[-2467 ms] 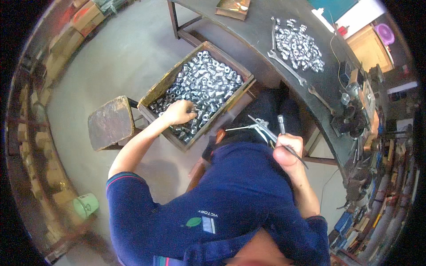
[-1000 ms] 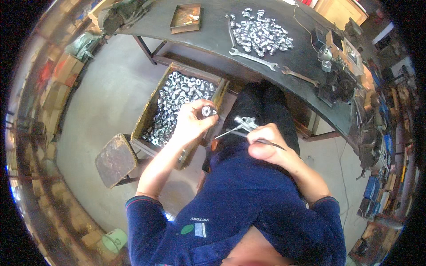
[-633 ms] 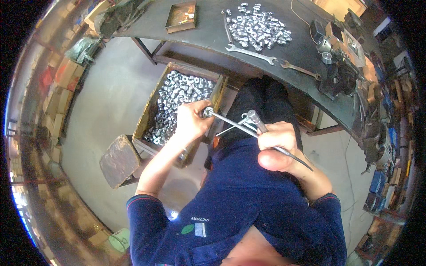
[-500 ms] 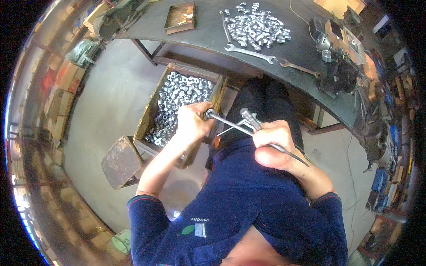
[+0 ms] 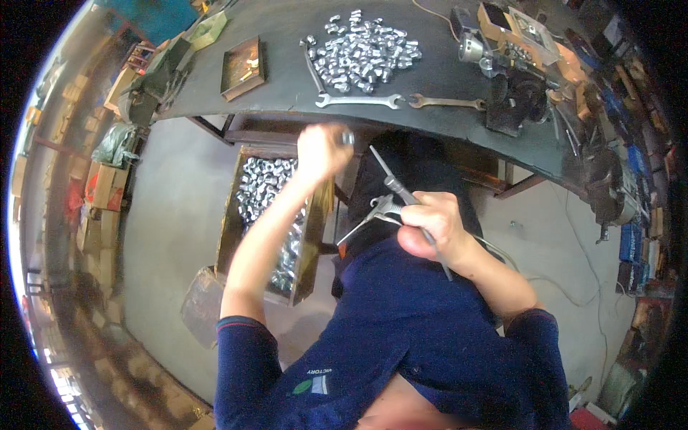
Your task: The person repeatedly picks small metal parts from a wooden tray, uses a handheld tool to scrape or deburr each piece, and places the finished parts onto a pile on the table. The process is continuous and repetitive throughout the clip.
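My left hand, smeared by motion, is closed around a small shiny metal fitting that sticks out past the fingers, just short of the bench edge. My right hand is wrapped round a long thin metal rod tool and a silver air blow gun together. The rod slants up toward the bench, its tip apart from the fitting. The gun's thin nozzle points down to the left. Below my left forearm, a wooden box holds many loose metal fittings.
A dark bench carries a pile of fittings, a silver wrench, a browner wrench, a shallow tray and a vise. A hose trails at right. A stool stands left of the box.
My left hand has moved up toward the bench with the fitting, off the rod's tip. The rod now points more steeply upward in my right hand. The whole view has shifted.
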Demonstrator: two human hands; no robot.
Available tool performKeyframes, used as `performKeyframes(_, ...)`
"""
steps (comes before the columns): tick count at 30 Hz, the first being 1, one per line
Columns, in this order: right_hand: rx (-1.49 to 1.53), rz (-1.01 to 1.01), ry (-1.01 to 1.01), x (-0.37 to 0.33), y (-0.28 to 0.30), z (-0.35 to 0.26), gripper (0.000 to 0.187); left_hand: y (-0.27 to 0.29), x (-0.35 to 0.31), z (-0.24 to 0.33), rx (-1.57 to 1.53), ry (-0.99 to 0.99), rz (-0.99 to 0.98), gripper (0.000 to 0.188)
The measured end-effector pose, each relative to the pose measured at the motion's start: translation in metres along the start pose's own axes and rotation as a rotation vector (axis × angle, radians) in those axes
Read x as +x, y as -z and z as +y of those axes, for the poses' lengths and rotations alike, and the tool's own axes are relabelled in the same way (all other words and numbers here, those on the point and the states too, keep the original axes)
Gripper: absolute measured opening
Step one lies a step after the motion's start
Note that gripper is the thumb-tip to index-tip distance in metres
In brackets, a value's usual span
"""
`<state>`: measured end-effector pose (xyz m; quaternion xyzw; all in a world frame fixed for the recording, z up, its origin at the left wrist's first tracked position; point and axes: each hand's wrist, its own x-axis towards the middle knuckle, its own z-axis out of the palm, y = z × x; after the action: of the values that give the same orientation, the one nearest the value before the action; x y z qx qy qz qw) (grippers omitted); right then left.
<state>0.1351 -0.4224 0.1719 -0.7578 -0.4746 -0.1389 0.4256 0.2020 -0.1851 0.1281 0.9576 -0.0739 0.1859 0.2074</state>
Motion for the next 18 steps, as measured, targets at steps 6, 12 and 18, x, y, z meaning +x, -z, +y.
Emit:
performKeyframes(6, 0.237, 0.017, -0.148, -0.011, 0.0, 0.008, 0.018, 0.023, 0.125, -0.003, -1.142, 0.229, 0.108, 0.064)
performKeyframes(12, 0.204, -0.018, -0.163, -0.019, -0.01, 0.007, 0.018, 0.064, 0.04, -0.025, -0.867, 0.254, -0.06, 0.044)
performKeyframes(18, 0.223, -0.127, -0.208, -0.021, -0.015, -0.003, 0.02, 0.088, -0.132, -0.101, 0.08, 0.218, -0.567, 0.045)
